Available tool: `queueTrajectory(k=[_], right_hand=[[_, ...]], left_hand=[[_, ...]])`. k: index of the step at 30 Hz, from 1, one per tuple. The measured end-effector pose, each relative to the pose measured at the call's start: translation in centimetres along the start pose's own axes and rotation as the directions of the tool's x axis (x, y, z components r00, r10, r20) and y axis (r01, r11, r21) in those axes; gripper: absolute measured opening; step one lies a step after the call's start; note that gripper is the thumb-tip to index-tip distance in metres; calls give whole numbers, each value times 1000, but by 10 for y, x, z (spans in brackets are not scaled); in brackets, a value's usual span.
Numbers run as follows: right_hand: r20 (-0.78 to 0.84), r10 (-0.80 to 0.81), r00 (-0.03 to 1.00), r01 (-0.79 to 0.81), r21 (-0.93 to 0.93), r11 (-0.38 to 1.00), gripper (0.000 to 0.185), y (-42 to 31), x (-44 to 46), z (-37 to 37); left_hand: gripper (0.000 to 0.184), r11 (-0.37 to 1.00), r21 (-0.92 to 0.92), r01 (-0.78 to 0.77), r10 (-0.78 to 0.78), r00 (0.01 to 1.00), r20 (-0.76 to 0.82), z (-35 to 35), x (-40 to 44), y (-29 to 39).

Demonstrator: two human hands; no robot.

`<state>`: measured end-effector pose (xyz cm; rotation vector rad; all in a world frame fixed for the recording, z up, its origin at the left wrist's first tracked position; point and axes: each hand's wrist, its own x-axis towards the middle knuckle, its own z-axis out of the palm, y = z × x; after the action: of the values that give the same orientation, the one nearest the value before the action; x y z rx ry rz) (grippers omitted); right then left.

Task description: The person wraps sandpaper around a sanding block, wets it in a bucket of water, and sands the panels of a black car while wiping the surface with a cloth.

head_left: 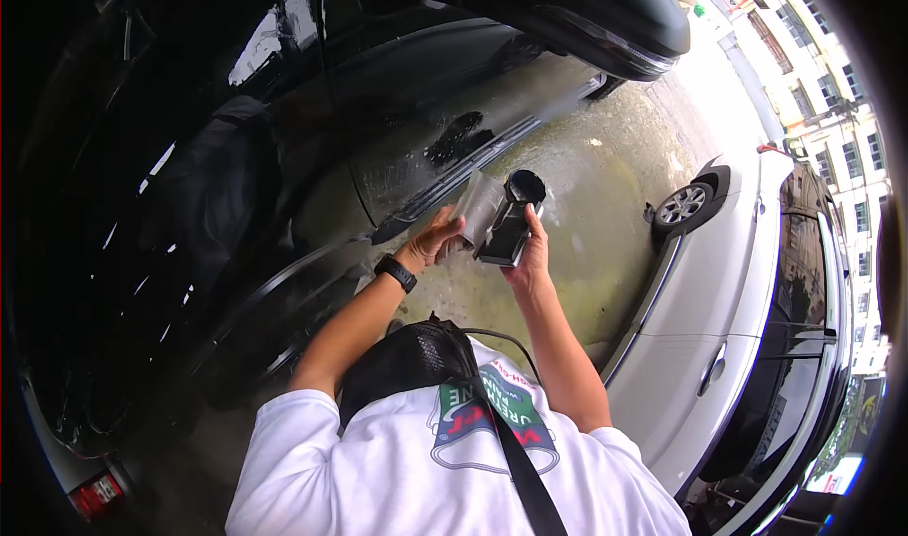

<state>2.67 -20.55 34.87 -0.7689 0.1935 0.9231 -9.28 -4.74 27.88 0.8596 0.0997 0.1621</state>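
My right hand [532,250] is closed on a dark rectangular object [504,235] with a pale edge, its thumb along the right side. A round black piece [526,187] sits at the object's far end; I cannot make out what kind of thing it is. My left hand [435,237], below a black wristwatch [395,272], pinches a greyish, see-through sheet-like piece [480,201]. This piece stands tilted right beside the dark object, and whether the two are joined cannot be told.
A black car [284,158] with wet-looking panels fills the left, its side mirror [624,25] jutting out above. To the right stands a white car [705,290]. Wet, greenish concrete ground [591,215] lies between them. A black bag [402,371] hangs at my waist.
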Motion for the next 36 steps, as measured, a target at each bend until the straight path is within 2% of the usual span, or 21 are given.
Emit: queueTrajectory(k=[2, 4, 5, 6, 7, 8, 9, 12, 13, 15, 16, 17, 18, 19, 20, 22, 24, 26, 34, 35, 36], right_hand=[[-78, -47, 996, 53, 78, 996, 42, 0, -4, 9], [-95, -43, 995, 55, 130, 990, 36, 0, -4, 8], [-105, -24, 994, 37, 123, 992, 32, 2, 1, -2], [-114, -4, 993, 17, 116, 993, 28, 3, 0, -5], [-119, -7, 993, 22, 122, 992, 28, 3, -2, -10], [-121, 10, 993, -1, 74, 997, 25, 3, -5, -15], [-123, 27, 992, -24, 24, 999, 23, 2, -8, -18], [-120, 13, 993, -26, -106, 994, 27, -9, -14, -38], [-49, -182, 982, 161, -289, 944, 39, -17, -22, -39], [153, -453, 878, 448, -597, 666, 72, -31, -38, -34], [156, -453, 878, 449, -594, 667, 72, -41, -45, -23], [456, -533, 713, 627, -755, 192, 77, -52, -51, -12], [733, -428, 529, 661, -672, -333, 83, -62, -62, -2], [759, -312, 571, 669, -651, -360, 89, -68, -74, 9], [756, -322, 570, 665, -654, -360, 89, -73, -80, 17], [868, -8, 496, 752, -434, -496, 90, -83, -80, 31], [881, 15, 473, 768, -403, -497, 90, -86, -80, 33], [898, 88, 431, 819, -349, -455, 89, -87, -75, 31], [928, 7, 371, 888, -353, -294, 81, -78, -86, 19], [900, -52, 434, 870, -433, -235, 73, -75, -89, 16], [902, -56, 428, 873, -429, -231, 73, -73, -89, 13]], left_hand=[[97, 999, -36, 5, -6, 1000, -19, -9, 1, -14], [93, 985, 152, -79, 90, 993, -73, 23, -9, 18], [78, 949, 314, 35, 19, 986, -167, 26, -9, 20], [78, 947, 317, 42, 9, 987, -160, 26, -5, 16], [69, 978, 196, 66, -2, 951, -310, 28, 2, 11], [61, 995, 69, 69, -30, 892, -451, 29, 5, 6], [53, 992, 123, 37, 21, 898, -440, 45, -1, 22], [39, 991, 102, 88, -35, 899, -436, 27, -2, 18], [38, 988, 131, 79, -21, 919, -395, 25, -2, 20], [40, 952, 259, 161, -45, 915, -402, 36, -12, 39], [43, 894, 377, 244, -77, 910, -407, 45, -17, 50], [43, 891, 381, 245, -77, 911, -405, 46, -17, 51], [43, 919, 288, 268, -169, 930, -326, 46, -16, 52], [44, 934, 195, 300, -252, 939, -234, 49, -15, 53], [44, 931, 202, 303, -256, 939, -228, 52, -14, 54], [43, 962, 15, 272, -272, 962, 26, 62, -14, 58], [43, 955, -62, 289, -288, 957, 19, 70, -14, 57], [45, 901, -301, 312, -279, 949, 149, 72, -10, 54], [63, 954, -119, 276, -275, 961, 28, 80, -13, 40], [62, 950, -130, 282, -277, 959, 59, 83, -14, 40], [62, 947, -141, 288, -278, 957, 90, 89, -15, 42]])
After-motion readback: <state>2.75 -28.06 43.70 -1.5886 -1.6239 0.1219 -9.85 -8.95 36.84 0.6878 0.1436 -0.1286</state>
